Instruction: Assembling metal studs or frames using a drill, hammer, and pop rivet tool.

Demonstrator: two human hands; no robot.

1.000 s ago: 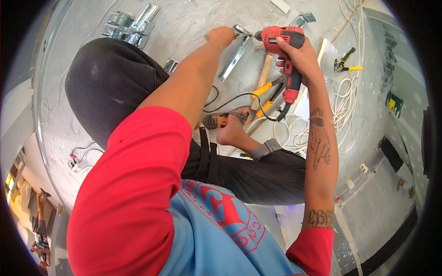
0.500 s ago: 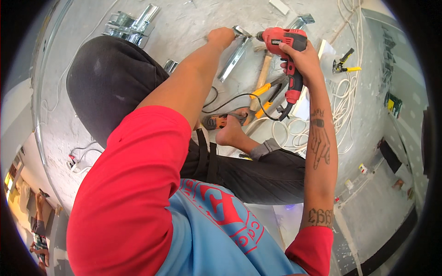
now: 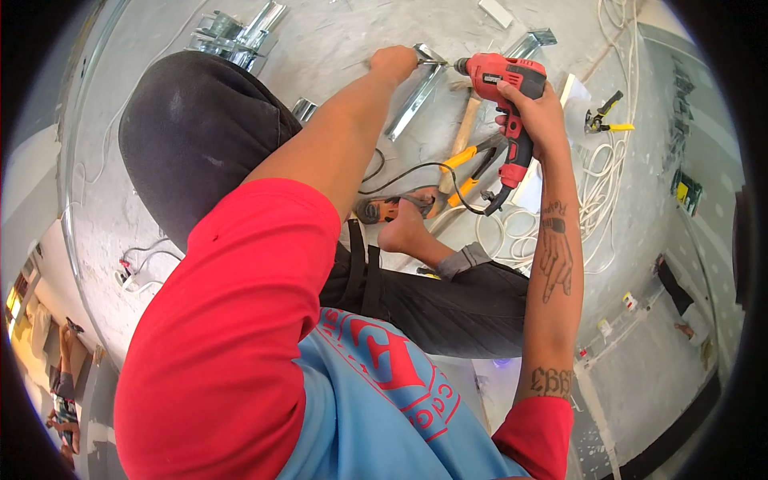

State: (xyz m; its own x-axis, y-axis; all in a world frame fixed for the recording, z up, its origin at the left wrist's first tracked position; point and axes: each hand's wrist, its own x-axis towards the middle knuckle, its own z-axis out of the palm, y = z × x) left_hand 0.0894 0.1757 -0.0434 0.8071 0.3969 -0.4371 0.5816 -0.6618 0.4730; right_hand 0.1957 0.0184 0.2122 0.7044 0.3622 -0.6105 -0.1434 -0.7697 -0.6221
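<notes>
My right hand (image 3: 534,108) is wrapped round the grip of a red and black corded power drill (image 3: 506,76). The drill points left, its bit close to the upper end of a shiny metal channel (image 3: 414,104) on the floor. Closed at that same end is my left hand (image 3: 394,62), its fingers mostly hidden from above. A small dark metal part (image 3: 433,62) shows between that hand and the bit; I cannot tell whether they touch. Below the drill lie a wooden-handled hammer (image 3: 462,136) and a cutter with yellow and black handles (image 3: 472,172).
An orange and black power tool (image 3: 384,210) lies beside my bare foot (image 3: 402,232). Coiled white cable (image 3: 596,188) and yellow-handled pliers (image 3: 604,116) are at the right. More metal pieces (image 3: 240,36) are at the upper left. Another person (image 3: 64,392) appears at the far left rim.
The whole view has shifted slightly, moving the floor things a little right. Both hands and the drill keep nearly the same places relative to the metal channel.
</notes>
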